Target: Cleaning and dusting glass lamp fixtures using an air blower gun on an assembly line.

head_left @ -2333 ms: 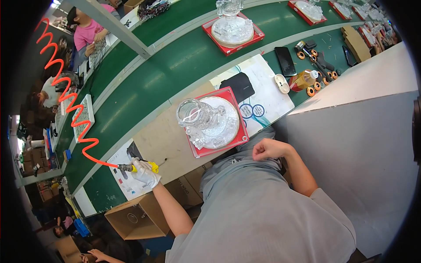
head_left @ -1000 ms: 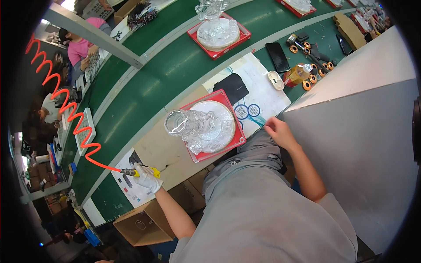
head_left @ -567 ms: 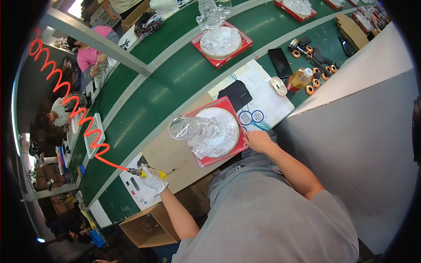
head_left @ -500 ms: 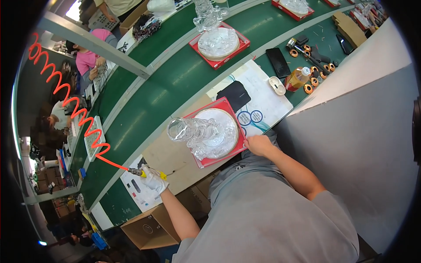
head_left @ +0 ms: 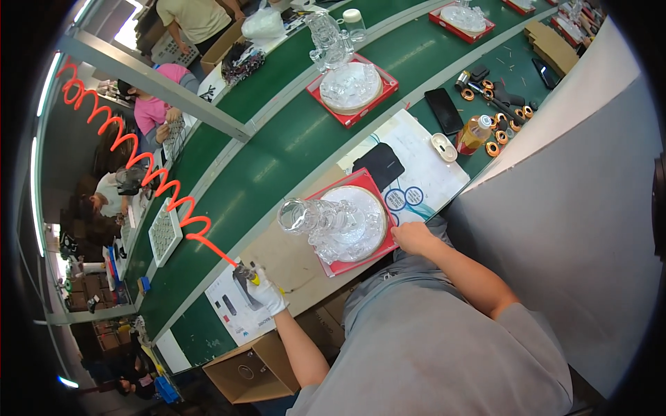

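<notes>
Left hand (head_left: pixel 266 291), gloved, is wrapped round a yellow air tool (head_left: pixel 254 278), while bare right hand (head_left: pixel 415 239), fingers curled, meets the near right corner of the red tray (head_left: pixel 340 267), grip unclear, glass vessel (head_left: pixel 319 216) already standing therein on the beige worktop (head_left: pixel 284 256), remaining steps undeterminable, similar vessel (head_left: pixel 329 41) beyond.

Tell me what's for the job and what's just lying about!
Seems part of the job:
yellow tool in left hand
red tray, right hand at its edge
clear piece on tray

Probably just lying about:
black phone
drink bottle
small white case
</notes>
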A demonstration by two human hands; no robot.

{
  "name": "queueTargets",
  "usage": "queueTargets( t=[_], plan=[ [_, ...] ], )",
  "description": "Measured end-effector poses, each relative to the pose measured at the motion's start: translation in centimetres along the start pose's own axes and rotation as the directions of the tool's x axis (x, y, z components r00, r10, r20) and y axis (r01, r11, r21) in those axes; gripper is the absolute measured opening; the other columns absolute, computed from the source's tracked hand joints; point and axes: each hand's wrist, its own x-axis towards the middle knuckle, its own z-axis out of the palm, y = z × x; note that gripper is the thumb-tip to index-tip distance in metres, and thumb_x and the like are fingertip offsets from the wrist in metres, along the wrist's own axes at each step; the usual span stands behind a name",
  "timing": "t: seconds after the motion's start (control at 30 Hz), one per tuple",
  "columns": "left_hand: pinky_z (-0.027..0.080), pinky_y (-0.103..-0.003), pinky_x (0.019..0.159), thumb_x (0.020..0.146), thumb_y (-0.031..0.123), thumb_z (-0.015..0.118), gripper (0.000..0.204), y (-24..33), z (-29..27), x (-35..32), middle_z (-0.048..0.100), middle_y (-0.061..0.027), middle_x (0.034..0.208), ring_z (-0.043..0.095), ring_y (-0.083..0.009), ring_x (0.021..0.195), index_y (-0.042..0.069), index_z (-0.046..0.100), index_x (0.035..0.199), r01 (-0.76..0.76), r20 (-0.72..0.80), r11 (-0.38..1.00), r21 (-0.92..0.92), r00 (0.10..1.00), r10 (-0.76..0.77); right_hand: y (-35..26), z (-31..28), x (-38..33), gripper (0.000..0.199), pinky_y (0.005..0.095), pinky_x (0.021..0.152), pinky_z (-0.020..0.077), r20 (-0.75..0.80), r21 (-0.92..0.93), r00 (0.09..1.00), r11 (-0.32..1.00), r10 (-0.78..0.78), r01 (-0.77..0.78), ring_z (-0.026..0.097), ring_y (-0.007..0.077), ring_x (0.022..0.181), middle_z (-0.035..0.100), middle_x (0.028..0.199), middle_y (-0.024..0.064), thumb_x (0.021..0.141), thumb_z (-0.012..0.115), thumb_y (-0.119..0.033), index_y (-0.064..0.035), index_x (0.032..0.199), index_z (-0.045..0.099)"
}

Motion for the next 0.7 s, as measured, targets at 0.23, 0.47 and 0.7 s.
queueTargets(
  t=[0.23, 0.47, 0.7],
  plan=[
    [0.031, -0.023, 0.033, 0.095, 0.022, 0.057, 0.026, 7.9, -0.4, -4.8, 0.051, -0.0042, 0.061, 0.041, -0.0105, 0.035, 0.002, 0.05, 0.11, 0.31, 0.347, 0.945, -0.107, 0.902, -0.256, -0.7, -4.5, -2.3, 0.018, 0.0442, 0.063, 0.0528, -0.03, 0.343, 0.996, 0.935, -0.086, 0.091, 0.068, 0.0319, 0.072, 0.069, 0.08, 0.0173, 0.087, 0.058, -0.019, -0.0024, 0.087, 0.066],
    [0.048, -0.03, 0.045, 0.092, 0.037, 0.061, 0.055, 20.5, 6.4, -11.9, 0.056, -0.0091, 0.072, 0.054, -0.017, 0.05, 0.003, 0.038, 0.13, 0.341, 0.616, 0.82, -0.46, 0.788, 0.018, -9.2, -15.4, -6.9, 0.071, 0.0371, 0.1, 0.0431, -0.4, 0.724, 0.83, 0.421, -0.388, 0.546, 0.05, 0.0251, 0.124, 0.052, 0.133, 0.0158, 0.072, 0.084, -0.027, -0.0022, 0.13, 0.052],
    [0.046, -0.035, 0.093, 0.089, -0.002, 0.052, 0.043, 25.3, 11.3, -12.1, 0.055, -0.015, 0.123, 0.057, -0.027, 0.11, -0.002, 0.046, 0.131, -0.207, 0.954, 0.953, -0.223, 0.153, 0.256, -8.0, -13.1, -5.4, 0.113, 0.0354, 0.101, 0.0416, -0.252, 0.965, 0.926, -0.006, -0.281, 0.261, 0.052, 0.0191, 0.119, 0.051, 0.131, 0.0079, 0.065, 0.089, -0.012, -0.0087, 0.151, 0.015]
  ],
)
